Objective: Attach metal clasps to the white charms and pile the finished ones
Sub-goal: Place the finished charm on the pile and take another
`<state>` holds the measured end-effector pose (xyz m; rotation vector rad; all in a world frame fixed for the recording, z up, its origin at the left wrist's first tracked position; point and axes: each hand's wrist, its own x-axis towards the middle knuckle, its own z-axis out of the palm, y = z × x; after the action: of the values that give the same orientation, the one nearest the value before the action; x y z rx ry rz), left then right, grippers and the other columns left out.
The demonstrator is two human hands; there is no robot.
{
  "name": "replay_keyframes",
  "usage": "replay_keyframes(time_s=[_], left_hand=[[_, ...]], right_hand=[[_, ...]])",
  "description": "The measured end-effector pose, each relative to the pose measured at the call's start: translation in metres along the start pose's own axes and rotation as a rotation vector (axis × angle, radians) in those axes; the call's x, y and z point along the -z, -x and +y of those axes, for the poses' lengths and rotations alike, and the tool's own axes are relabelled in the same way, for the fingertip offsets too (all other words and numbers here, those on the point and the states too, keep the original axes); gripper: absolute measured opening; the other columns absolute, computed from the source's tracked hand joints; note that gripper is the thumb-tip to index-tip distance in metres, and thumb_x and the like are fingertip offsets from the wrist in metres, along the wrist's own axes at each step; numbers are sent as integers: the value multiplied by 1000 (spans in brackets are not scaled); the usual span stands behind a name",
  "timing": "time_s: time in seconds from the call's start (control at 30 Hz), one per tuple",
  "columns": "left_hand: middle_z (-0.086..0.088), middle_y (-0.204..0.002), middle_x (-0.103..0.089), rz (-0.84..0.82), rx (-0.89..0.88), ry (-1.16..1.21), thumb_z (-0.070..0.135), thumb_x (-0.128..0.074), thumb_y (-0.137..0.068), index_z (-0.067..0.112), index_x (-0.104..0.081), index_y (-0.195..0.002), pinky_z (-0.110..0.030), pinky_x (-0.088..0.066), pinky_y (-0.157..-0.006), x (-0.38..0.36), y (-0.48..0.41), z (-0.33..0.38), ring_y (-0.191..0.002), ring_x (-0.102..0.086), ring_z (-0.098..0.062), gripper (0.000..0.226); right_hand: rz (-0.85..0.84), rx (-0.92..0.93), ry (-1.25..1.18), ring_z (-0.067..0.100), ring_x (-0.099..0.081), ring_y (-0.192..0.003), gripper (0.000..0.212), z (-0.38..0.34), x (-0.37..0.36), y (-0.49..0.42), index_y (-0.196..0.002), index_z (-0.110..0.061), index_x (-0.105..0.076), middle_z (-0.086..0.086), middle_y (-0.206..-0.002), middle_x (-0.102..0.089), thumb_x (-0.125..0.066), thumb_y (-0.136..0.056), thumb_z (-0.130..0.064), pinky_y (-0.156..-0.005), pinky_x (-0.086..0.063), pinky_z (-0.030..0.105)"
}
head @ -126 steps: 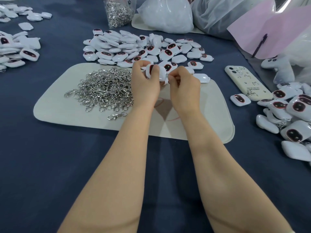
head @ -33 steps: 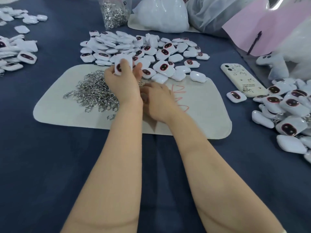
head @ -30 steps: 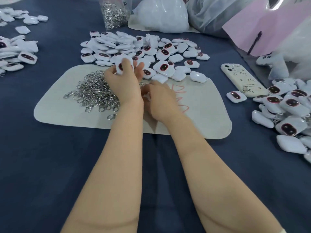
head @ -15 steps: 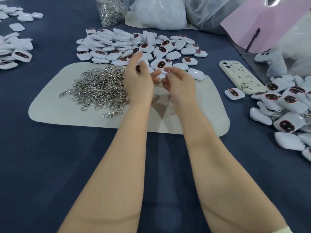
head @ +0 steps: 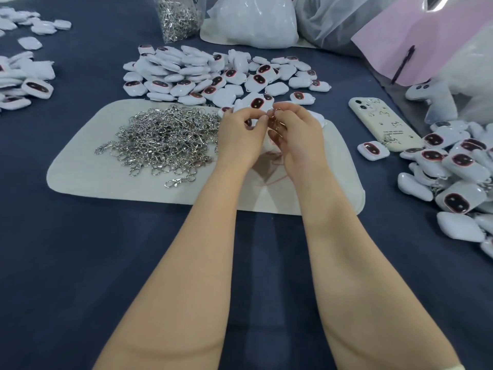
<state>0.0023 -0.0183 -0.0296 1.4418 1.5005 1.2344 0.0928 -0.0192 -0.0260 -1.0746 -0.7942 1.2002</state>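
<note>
Right now I see both hands meeting above the beige mat [head: 80,177], just beside the heap of loose clasps [head: 168,137]. The left hand [head: 240,137] curls round a white charm [head: 248,123], mostly hidden in its fingers. The right hand [head: 298,137] pinches a metal clasp [head: 274,116] by its ring, close against the left fingertips. Bare charms [head: 202,73] lie piled beyond the mat. Clasped charms [head: 458,166] are heaped at far right, near a phone [head: 384,124].

Silver clasps [head: 165,140] are heaped just left of the left hand [head: 240,134]. White dark-faced charms [head: 202,76] lie beyond both hands. Finished ones [head: 458,169] are piled far right.
</note>
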Motion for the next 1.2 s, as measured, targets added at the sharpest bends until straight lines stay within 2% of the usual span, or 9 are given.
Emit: replay_keyframes(time_s=[0.23,0.4,0.5,0.53,0.6,0.7,0.83,1.07,1.2], left_hand=[[-19,-105,-64,37,30,36,16,-61,-88,22,-64,-81,-45,-50,-91,-1,-2,-1,-97,-62,-30,10],[-11,-88,-67,101,22,68,13,-61,-86,23,-59,-71,-42,-51,-85,-1,-4,0,-81,-60,-26,19],[-15,-113,-60,109,-3,7,15,-58,-89,19,-62,-81,-15,-44,-84,-1,-2,-1,-75,-54,-12,9],[-15,-123,-53,113,-26,-36,16,-57,-90,16,-63,-87,0,-36,-75,-1,-1,-1,-72,-48,-3,6],[-13,-136,-39,120,-57,-96,17,-54,-93,12,-63,-97,10,-22,-65,-2,0,-2,-75,-42,5,11],[-12,-143,-29,128,-79,-122,16,-50,-96,8,-61,-102,3,-21,-71,-3,1,-4,-103,-50,-9,15],[-14,-145,-26,127,-104,-180,15,-47,-97,6,-59,-104,-4,-20,-81,-3,-2,-6,-133,-35,-17,16],[-15,-146,-23,95,-93,-207,15,-45,-98,7,-56,-103,-5,-19,-81,-4,-1,-7,-136,-32,-24,15],[-14,-139,-31,86,-81,-200,17,-46,-98,18,-49,-94,-23,-34,-95,-4,-1,-3,-124,-47,-29,5]], right_hand=[[-4,109,218,6,-61,-64,24,3,1,-2,-80,-18,-59,-1,-78,-64,-48,-86,3,-62,-45,21],[21,199,360,12,-60,-72,23,6,-2,-4,-81,-19,-57,1,-85,-63,-51,-88,2,-73,-50,25],[43,311,668,9,-59,-85,13,12,-3,-4,-90,-17,-56,-7,-86,-61,-53,-88,-5,-78,-47,18],[53,342,763,11,-58,-89,12,14,-3,-3,-96,-15,-57,-5,-89,-61,-53,-88,-6,-80,-46,21],[67,371,851,17,-55,-100,17,16,-3,-3,-104,-11,-56,1,-99,-62,-54,-87,-8,-85,-45,28],[68,403,839,20,-54,-101,15,15,-4,-2,-100,-9,-57,5,-103,-62,-57,-85,-7,-90,-43,32],[52,425,845,19,-57,-95,10,13,-5,0,-92,-10,-60,6,-97,-64,-56,-85,-5,-88,-45,32],[60,366,732,4,-55,-74,7,13,-4,-4,-84,-16,-58,-12,-77,-58,-60,-85,-9,-70,-43,10],[40,332,685,0,-54,-75,9,15,-3,-5,-88,-17,-57,-16,-78,-57,-59,-86,-8,-73,-44,11]])
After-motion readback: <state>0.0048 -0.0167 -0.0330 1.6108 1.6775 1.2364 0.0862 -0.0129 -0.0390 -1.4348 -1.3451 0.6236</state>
